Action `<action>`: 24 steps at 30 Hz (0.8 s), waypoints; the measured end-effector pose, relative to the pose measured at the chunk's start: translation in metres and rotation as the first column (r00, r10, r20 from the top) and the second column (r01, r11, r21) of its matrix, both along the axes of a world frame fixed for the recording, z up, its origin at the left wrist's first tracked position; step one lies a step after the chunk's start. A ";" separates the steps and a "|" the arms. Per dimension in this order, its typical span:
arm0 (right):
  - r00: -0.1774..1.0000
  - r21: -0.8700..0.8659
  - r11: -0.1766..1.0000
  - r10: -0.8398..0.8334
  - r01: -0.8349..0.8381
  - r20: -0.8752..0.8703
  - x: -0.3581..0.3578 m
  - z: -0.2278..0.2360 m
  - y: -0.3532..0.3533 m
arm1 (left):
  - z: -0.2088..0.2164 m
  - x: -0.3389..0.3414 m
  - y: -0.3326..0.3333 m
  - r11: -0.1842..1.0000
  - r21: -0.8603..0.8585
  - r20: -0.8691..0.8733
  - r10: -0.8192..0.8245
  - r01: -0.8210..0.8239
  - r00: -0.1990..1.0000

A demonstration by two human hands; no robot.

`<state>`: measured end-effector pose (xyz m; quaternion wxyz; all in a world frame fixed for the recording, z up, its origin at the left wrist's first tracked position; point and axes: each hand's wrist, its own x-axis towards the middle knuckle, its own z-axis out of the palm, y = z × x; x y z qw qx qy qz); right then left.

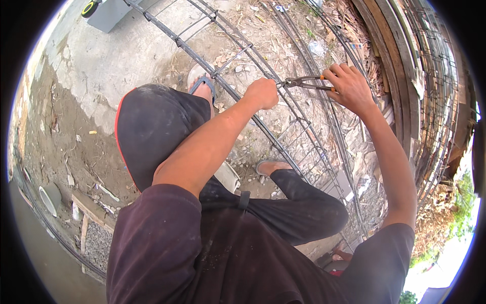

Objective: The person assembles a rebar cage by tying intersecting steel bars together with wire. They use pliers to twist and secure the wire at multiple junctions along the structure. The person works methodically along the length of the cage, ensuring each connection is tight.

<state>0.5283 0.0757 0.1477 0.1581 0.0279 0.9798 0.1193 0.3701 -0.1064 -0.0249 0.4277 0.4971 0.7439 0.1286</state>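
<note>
A long cage of steel rebar (196, 57) with square stirrups runs slantwise in front of me, from the upper left down to the lower right. My right hand (349, 88) grips a pair of pincers (308, 82) with orange on the handle ends. Its handles are spread apart, and its jaws are at a bar of the cage, close beside my left hand. Over the cage, my left hand (262, 94) is closed in a fist by the pincer jaws. Whatever lies inside its fingers is hidden.
More long rebars (338, 133) lie just beyond the cage. Stacked wooden boards (392, 55) and steel mesh (439, 66) stand to the right. A grey box (109, 16) sits at the upper left. A pale bucket (49, 198) lies at the left. Rubble litters the ground.
</note>
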 end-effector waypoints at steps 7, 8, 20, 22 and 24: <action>0.968 -0.151 0.967 -0.180 0.206 0.173 0.022 -0.018 0.022 | 0.002 -0.001 -0.003 0.999 0.049 -0.021 0.001 0.000 1.000; 0.943 -0.219 0.927 -0.259 0.304 0.211 0.028 -0.027 0.021 | 0.002 -0.001 -0.003 0.998 0.053 -0.002 0.017 -0.016 1.000; 0.682 -0.288 0.639 -0.537 0.713 0.496 0.005 -0.017 0.022 | -0.002 0.002 -0.003 0.997 0.072 -0.019 0.007 -0.006 1.000; 0.535 -0.303 0.460 -0.549 0.835 0.642 -0.003 -0.008 0.018 | 0.000 0.001 -0.003 1.000 0.028 -0.011 0.016 -0.015 1.000; 0.517 -0.339 0.411 -0.487 0.847 0.704 -0.004 -0.003 0.009 | 0.001 0.000 -0.001 1.000 0.014 -0.001 0.006 -0.006 1.000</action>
